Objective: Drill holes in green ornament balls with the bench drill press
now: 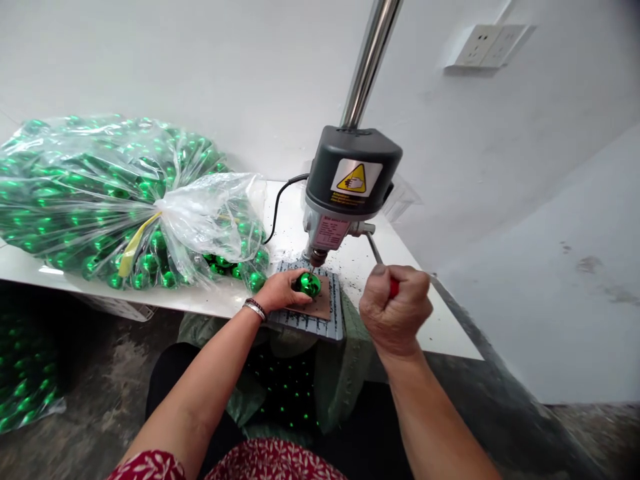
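Note:
A shiny green bauble (310, 285) sits under the bit of a small drill press (345, 180), on a brown board (323, 308) over the grey slotted base (336, 327). My left hand (285, 291) grips the bauble from the left, thumb and fingers around its side. The thin bit reaches down to the top of the ball; whether it has entered cannot be made out. My right hand (397, 308) is closed in a fist around the red knob (395, 288) of the press's feed lever (374, 248).
A large clear bag (100, 193) of green baubles, tied with a yellow strip, lies on the white table (440, 327) at left. A green sack (345, 373) with baubles hangs open below the base. Another bag of baubles (25, 373) stands on the floor. Dark shavings are scattered about.

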`<action>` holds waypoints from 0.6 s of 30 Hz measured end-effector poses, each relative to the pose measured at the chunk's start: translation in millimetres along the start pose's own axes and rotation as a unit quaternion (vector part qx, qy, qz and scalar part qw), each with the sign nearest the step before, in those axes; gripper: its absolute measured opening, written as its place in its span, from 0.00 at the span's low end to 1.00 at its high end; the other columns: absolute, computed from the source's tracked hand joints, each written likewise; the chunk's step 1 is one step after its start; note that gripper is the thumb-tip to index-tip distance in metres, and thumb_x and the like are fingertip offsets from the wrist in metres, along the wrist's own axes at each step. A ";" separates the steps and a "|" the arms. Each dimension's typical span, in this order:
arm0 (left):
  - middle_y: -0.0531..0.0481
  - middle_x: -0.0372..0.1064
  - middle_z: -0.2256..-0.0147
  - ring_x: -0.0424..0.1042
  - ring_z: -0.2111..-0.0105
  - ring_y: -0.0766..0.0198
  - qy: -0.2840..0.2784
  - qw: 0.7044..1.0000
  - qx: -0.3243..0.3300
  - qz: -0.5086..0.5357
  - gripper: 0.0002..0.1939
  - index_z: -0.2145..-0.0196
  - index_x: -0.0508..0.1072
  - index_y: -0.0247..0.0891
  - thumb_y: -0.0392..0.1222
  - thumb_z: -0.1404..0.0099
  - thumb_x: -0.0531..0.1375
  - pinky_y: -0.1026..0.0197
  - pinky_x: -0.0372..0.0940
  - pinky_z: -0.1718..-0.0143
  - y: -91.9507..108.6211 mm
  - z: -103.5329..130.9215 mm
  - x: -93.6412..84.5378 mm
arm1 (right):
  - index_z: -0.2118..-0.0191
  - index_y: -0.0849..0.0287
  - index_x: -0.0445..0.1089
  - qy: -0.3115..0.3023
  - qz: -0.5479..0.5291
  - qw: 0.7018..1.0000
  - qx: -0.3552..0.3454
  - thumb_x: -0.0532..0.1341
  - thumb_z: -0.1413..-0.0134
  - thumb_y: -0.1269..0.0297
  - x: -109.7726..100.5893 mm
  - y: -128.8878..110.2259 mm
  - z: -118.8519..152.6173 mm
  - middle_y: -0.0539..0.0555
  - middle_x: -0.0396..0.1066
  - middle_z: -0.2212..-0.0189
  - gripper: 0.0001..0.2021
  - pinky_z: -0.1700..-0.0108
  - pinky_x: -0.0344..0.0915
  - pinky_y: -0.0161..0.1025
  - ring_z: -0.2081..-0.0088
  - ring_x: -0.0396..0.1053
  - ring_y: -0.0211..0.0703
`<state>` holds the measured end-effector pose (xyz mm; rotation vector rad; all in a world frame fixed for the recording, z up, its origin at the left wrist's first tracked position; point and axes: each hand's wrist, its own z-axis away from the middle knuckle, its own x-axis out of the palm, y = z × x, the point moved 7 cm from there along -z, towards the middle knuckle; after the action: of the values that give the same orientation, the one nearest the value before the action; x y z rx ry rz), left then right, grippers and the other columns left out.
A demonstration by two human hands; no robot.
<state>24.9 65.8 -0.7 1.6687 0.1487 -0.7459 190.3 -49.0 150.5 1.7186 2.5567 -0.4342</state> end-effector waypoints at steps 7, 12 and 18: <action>0.46 0.76 0.58 0.74 0.57 0.52 0.045 0.997 -0.036 -0.046 0.29 0.48 0.73 0.36 0.43 0.49 0.68 0.52 0.68 0.51 15.3 8.8 -3.5 | 0.74 0.59 0.56 -0.129 -0.037 0.975 0.178 0.56 0.39 0.60 24.1 13.9 -84.8 0.45 0.55 0.80 0.13 0.72 0.46 0.33 0.77 0.49 0.28; 0.45 0.73 0.50 0.72 0.51 0.54 0.025 0.999 0.016 -0.025 0.32 0.45 0.71 0.37 0.38 0.50 0.68 0.53 0.67 0.47 36.0 50.1 -4.9 | 0.79 0.61 0.52 -0.198 -0.008 0.938 0.285 0.58 0.41 0.67 40.5 19.1 -126.4 0.44 0.50 0.82 0.18 0.68 0.46 0.34 0.76 0.45 0.28; 0.44 0.75 0.53 0.74 0.64 0.61 0.068 0.997 0.004 -0.047 0.26 0.46 0.73 0.39 0.41 0.42 0.65 0.56 0.71 0.57 21.1 95.8 -31.9 | 0.77 0.60 0.51 -0.179 0.000 0.944 0.278 0.55 0.40 0.67 40.6 17.2 -117.4 0.44 0.50 0.80 0.16 0.66 0.47 0.35 0.74 0.46 0.27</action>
<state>-27.0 -18.1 29.4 1.7295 0.3228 -0.7034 205.3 22.6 252.3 1.5636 2.2946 -1.4338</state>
